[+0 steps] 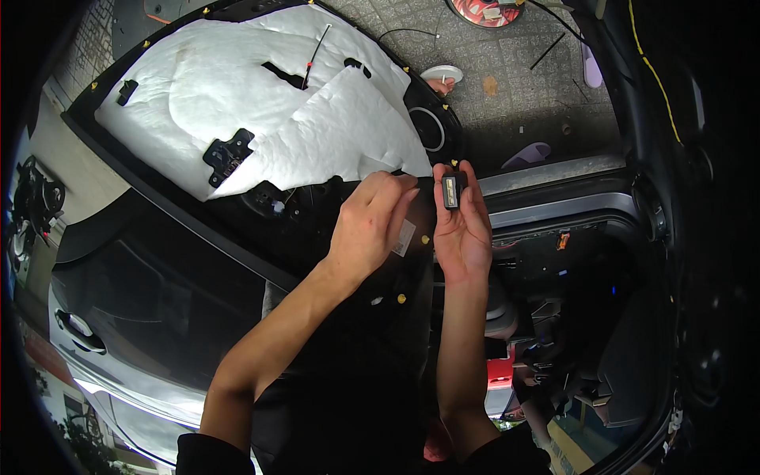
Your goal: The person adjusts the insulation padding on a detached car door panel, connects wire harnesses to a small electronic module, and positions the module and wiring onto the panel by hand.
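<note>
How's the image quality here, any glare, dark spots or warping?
In the head view, the white padding is bright, with its texture faint in places; the car's inside sinks into deep shadow; the picture's outer edges bend and darken, like a wide-angle lens; the right hand looks fairly sharp, but fine markings on its small black block are unreadable.

Grey patterned paving [518,115] forms the ground, a purple slipper [529,154] lying near the sill [554,173]. Daylight reaches a motorbike [36,198] at the view's left edge.
</note>
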Motion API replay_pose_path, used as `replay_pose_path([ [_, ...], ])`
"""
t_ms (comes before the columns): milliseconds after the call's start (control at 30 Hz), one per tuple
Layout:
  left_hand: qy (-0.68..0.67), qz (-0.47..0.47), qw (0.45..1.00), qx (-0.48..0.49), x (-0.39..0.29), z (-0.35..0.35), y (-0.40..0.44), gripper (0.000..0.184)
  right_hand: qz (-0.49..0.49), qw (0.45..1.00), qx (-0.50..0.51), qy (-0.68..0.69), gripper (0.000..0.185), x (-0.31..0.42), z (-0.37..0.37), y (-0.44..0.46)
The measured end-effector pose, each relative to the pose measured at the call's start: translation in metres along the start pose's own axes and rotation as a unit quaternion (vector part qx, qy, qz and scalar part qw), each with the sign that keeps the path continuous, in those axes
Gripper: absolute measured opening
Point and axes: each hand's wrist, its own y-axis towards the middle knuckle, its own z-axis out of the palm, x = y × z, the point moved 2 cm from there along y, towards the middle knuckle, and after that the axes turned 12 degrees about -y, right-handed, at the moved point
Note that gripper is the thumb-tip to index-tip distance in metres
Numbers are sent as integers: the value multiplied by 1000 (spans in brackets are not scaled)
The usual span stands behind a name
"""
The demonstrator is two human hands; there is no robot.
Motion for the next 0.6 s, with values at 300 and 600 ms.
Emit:
replay_pose_path([
  [300,-24,-66,997,22,7,8,7,57,9,996,28,83,44,-1,-4,4],
  [600,-205,-79,966,134,4,6,26,54,-19,998,25,59,43,-2,-10,5],
])
